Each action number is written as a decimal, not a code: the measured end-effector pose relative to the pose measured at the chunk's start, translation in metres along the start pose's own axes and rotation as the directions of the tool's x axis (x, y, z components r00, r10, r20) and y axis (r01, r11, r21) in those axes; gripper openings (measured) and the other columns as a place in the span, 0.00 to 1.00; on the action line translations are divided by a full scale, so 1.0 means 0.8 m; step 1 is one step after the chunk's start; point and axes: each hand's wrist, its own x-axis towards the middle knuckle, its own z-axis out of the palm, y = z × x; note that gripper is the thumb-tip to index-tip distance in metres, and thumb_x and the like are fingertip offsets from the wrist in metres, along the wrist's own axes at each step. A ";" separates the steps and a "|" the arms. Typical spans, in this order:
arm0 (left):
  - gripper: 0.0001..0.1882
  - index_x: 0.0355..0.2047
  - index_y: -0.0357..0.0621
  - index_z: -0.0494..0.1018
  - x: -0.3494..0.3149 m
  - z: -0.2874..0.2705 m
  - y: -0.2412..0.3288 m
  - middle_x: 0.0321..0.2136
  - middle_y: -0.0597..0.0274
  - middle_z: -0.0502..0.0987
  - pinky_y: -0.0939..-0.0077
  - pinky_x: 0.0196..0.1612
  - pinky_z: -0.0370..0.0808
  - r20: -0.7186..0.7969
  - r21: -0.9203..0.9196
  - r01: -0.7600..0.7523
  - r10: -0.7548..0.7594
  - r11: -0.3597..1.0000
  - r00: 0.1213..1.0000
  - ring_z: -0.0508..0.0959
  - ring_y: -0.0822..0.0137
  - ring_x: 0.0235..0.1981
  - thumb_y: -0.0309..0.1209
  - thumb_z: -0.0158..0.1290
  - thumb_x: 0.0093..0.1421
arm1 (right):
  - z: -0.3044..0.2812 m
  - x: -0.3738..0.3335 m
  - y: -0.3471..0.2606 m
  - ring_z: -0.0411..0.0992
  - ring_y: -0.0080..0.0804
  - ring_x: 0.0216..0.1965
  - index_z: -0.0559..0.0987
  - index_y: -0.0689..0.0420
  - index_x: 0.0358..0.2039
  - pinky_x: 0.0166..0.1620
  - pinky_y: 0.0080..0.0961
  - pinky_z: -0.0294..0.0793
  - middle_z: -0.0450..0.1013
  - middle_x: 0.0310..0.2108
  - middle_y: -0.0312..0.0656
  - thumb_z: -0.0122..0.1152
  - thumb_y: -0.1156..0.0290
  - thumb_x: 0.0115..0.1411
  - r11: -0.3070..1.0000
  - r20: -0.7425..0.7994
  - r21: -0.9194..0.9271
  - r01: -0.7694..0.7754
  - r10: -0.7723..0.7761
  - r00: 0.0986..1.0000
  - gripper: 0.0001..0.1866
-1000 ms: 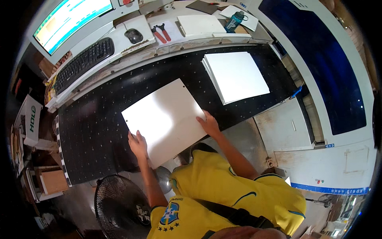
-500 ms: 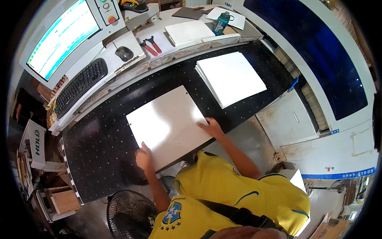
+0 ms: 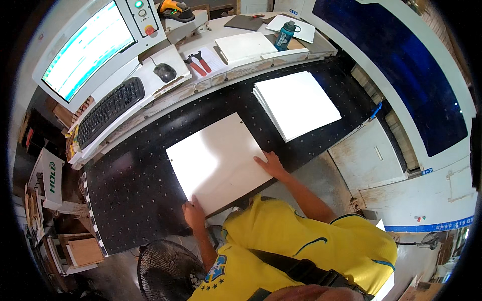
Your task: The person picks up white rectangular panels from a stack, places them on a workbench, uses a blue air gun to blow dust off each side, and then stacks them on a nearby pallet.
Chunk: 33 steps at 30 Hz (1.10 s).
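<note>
A flat white panel (image 3: 221, 163) with small dark holes near two of its corners lies on the black perforated tabletop (image 3: 125, 205) in front of me. My left hand (image 3: 194, 213) grips its left edge close to the near corner, thumb on top and fingers mostly hidden. On the right edge, my right hand (image 3: 271, 165) has its thumb over the face, with the other fingers at the side and partly out of sight. A stack of similar white panels (image 3: 298, 105) rests farther right on the same top, apart from both hands.
Beyond the table, a ledge carries a keyboard (image 3: 111, 111), a mouse (image 3: 164, 72), red-handled pliers (image 3: 199, 63), a white board (image 3: 246, 47) and a teal bottle (image 3: 285, 36). A lit screen (image 3: 89, 50) stands left. A black fan (image 3: 168, 271) is near my left arm; a white machine (image 3: 427, 193) stands right.
The whole view has shifted slightly. My left hand has slid a little along the panel's left edge toward the near corner. Panel and stack keep their places relative to each other.
</note>
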 end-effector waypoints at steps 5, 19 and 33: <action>0.36 0.43 0.24 0.77 0.001 0.005 0.001 0.44 0.32 0.77 0.42 0.51 0.74 0.007 -0.094 0.042 -0.041 0.995 0.999 0.77 0.33 0.47 0.56 0.46 0.75 | -0.002 -0.002 0.010 0.69 0.53 0.56 0.75 0.58 0.66 0.62 0.48 0.68 0.70 0.53 0.60 0.58 0.34 0.67 0.998 -0.005 0.060 0.002 -0.002 1.000 0.42; 0.45 0.58 0.25 0.72 0.019 0.047 -0.049 0.55 0.35 0.71 0.48 0.60 0.69 0.025 -0.420 0.089 -0.087 0.903 0.996 0.73 0.42 0.54 0.64 0.51 0.70 | 0.012 -0.029 0.037 0.68 0.40 0.60 0.78 0.57 0.63 0.63 0.38 0.67 0.71 0.55 0.45 0.63 0.51 0.71 0.909 -0.120 0.381 0.168 -0.132 0.984 0.28; 0.31 0.55 0.32 0.76 0.036 0.097 -0.093 0.47 0.36 0.74 0.45 0.56 0.67 -0.101 -0.454 -0.072 0.029 0.888 0.994 0.73 0.40 0.50 0.52 0.48 0.75 | -0.001 -0.029 0.034 0.69 0.29 0.52 0.77 0.58 0.64 0.57 0.32 0.70 0.71 0.50 0.38 0.63 0.57 0.73 0.823 -0.149 0.506 0.259 -0.212 0.966 0.25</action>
